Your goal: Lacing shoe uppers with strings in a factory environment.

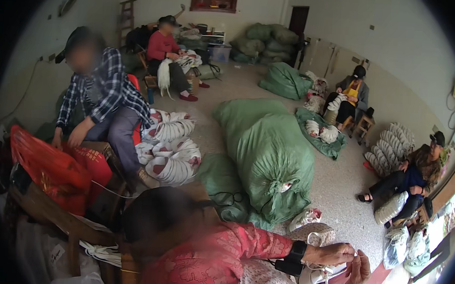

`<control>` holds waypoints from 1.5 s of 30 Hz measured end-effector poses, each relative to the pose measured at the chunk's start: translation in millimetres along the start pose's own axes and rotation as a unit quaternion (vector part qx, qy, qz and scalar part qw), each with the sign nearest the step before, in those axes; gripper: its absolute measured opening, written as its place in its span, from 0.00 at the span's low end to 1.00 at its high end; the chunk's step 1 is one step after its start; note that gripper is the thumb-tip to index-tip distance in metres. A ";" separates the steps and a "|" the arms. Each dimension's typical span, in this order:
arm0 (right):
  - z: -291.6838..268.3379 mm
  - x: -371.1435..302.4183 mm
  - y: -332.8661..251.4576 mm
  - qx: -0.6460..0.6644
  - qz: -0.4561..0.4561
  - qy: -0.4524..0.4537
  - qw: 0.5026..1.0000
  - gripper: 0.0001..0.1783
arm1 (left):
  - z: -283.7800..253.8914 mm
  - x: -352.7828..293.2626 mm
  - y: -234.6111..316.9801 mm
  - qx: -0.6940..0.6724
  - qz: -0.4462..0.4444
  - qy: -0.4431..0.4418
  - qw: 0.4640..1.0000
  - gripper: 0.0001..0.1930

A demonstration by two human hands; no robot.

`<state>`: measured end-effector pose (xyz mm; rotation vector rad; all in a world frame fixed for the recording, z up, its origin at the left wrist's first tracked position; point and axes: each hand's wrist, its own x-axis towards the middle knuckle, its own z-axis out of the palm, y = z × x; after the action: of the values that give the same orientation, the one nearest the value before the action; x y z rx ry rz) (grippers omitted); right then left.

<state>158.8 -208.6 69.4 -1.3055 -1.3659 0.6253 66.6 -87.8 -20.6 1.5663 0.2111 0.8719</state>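
Observation:
Neither my left hand nor my right hand shows in this view. Closest to me, at the lower edge, sits a person in a red floral jacket (pixel 206 259) and a dark cap, turned toward the right. This person's hands (pixel 352 264) are raised and nearly together, fingers pinched on a thin white lace. Under them a white shoe (pixel 315 278) with loose lace loops rests by the lap. A black strap with a small box (pixel 294 256) is around one wrist. Another white shoe piece with red lining (pixel 306 217) lies just beyond the knees.
Large green sacks (pixel 265 149) fill the middle floor. Nested white shoe pieces (pixel 172 159) lie at left, more stacks (pixel 389 148) at right. A person in a checked shirt (pixel 109 84) reaches toward a red bag (pixel 51 169). Several others sit working farther back. A wooden chair (pixel 54 210) stands lower left.

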 end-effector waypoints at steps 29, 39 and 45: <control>8.0 17.3 8.3 -0.115 -0.056 0.047 0.991 0.13 | -5.5 -5.7 5.1 -0.260 -0.133 -0.028 0.956 0.07; 2.2 19.9 16.6 -0.107 -0.062 0.022 0.992 0.11 | -8.6 -12.2 2.3 -0.065 -0.029 -0.011 0.997 0.16; -3.7 25.4 13.1 -0.051 -0.023 0.007 0.998 0.11 | -9.3 -13.2 19.7 -0.108 -0.053 -0.012 0.993 0.16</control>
<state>171.8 -183.0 67.1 -1.3531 -1.4291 0.5201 44.7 -92.8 -8.4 1.3511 0.1738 0.7663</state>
